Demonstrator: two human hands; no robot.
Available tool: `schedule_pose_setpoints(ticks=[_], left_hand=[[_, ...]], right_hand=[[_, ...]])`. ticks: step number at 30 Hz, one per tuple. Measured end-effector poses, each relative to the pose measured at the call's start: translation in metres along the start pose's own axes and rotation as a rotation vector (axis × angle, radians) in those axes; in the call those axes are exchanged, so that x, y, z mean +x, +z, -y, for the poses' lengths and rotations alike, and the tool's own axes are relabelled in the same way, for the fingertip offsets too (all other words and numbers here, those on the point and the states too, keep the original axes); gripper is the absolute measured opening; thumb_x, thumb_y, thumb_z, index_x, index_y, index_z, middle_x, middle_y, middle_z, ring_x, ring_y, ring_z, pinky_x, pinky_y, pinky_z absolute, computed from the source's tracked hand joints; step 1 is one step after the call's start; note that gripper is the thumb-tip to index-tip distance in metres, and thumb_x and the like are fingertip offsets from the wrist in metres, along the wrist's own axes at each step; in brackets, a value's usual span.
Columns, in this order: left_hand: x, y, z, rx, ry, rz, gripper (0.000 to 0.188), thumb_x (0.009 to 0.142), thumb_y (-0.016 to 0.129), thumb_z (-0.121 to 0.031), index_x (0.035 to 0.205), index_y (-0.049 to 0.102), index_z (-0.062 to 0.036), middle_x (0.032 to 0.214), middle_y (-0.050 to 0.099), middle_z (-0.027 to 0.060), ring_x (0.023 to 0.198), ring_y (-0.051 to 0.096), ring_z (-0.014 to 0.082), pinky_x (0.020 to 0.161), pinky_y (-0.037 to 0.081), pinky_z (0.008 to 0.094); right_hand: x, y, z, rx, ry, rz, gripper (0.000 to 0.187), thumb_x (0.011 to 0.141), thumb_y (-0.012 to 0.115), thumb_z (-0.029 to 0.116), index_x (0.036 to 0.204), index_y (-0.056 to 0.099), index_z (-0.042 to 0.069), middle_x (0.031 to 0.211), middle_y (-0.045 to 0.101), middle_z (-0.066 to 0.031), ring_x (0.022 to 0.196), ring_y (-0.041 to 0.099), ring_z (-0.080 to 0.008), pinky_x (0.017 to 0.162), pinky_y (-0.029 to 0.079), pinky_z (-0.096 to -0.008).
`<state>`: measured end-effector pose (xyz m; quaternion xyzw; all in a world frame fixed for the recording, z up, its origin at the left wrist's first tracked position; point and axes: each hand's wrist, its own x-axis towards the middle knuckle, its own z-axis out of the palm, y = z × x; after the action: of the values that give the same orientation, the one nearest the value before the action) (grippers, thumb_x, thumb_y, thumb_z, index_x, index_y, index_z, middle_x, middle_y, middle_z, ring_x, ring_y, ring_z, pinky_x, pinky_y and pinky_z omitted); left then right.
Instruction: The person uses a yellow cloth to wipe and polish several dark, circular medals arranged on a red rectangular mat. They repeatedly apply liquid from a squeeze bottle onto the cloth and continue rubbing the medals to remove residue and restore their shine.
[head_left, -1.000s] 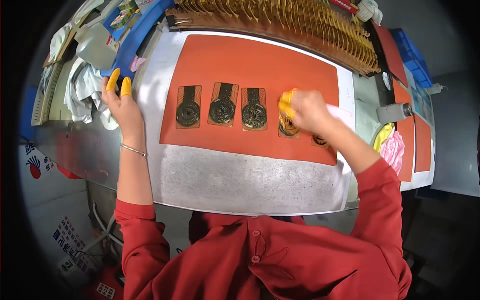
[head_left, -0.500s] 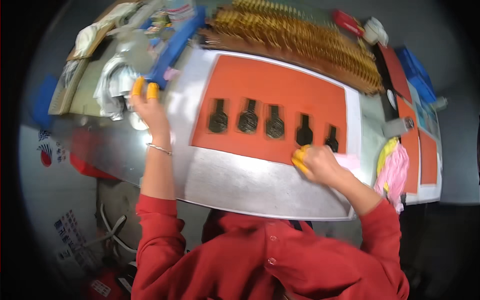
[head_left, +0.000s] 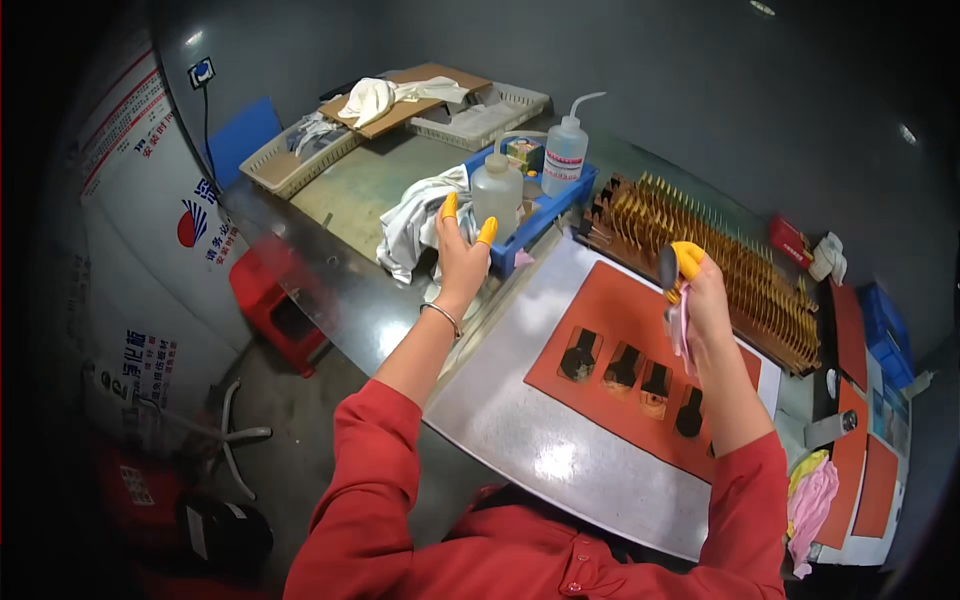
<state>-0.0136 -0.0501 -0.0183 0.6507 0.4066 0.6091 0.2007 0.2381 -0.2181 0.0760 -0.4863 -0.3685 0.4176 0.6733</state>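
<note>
the small dark flat round part [head_left: 668, 268] sits pinched between the yellow-capped fingertips of the right hand [head_left: 697, 290], raised above the far edge of the orange rubber mat [head_left: 640, 300], with a pale pink cloth [head_left: 682, 330] hanging from the same fist. the fingers are together, clamped on the part and the cloth. on the mat below lies a row of dark metal pieces [head_left: 622, 366], side by side, each on its own small patch. the mat rests on a white sheet [head_left: 540, 440] covering the metal workbench [head_left: 350, 290]. behind the mat stands a long rack of upright brass-coloured plates [head_left: 720, 250].

the left hand [head_left: 462, 252] is lifted with fingers spread apart, two of them wearing yellow caps, holding nothing; it is just in front of a translucent plastic squeeze bottle [head_left: 497, 190]. that bottle and a second squeeze bottle with a bent spout [head_left: 565, 150] stand in a blue plastic tray [head_left: 545, 210]. a crumpled white rag [head_left: 410, 220] lies just beside the tray. a red stool [head_left: 275, 295] stands on the floor below the bench.
</note>
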Motion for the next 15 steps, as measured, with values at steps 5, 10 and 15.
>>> schedule_pose_setpoints(ticks=[5,10,15], left_hand=[[0.028,0.005,0.001,0.046,0.050,0.052,0.086,0.072,0.077,-0.030,0.133,0.031,0.0093,0.129,0.039,0.0266,0.122,0.039,0.0376,0.103,0.032,0.0393],[0.039,0.022,0.006,0.044,-0.007,0.176,0.081,0.070,0.080,-0.026,0.131,0.035,0.0009,0.121,0.052,0.0184,0.111,0.054,0.0269,0.093,0.043,0.0347],[0.042,0.017,0.007,0.058,-0.104,0.187,0.077,0.067,0.082,-0.030,0.125,0.041,-0.0002,0.115,0.058,0.0163,0.104,0.058,0.0257,0.089,0.045,0.0347]], right_hand=[[0.067,0.056,-0.017,0.299,0.047,0.000,0.011,0.092,0.051,0.015,0.092,0.060,0.008,0.068,0.055,0.0012,0.050,0.048,-0.0087,0.042,0.038,-0.0226],[0.119,0.088,-0.037,0.444,0.095,0.166,0.013,0.093,0.052,0.018,0.087,0.058,0.008,0.067,0.055,0.0004,0.046,0.046,-0.0074,0.039,0.033,-0.0210],[0.145,0.113,-0.044,0.474,0.124,0.236,0.015,0.093,0.049,0.020,0.088,0.059,0.010,0.069,0.057,-0.0007,0.047,0.047,-0.0084,0.040,0.034,-0.0224]])
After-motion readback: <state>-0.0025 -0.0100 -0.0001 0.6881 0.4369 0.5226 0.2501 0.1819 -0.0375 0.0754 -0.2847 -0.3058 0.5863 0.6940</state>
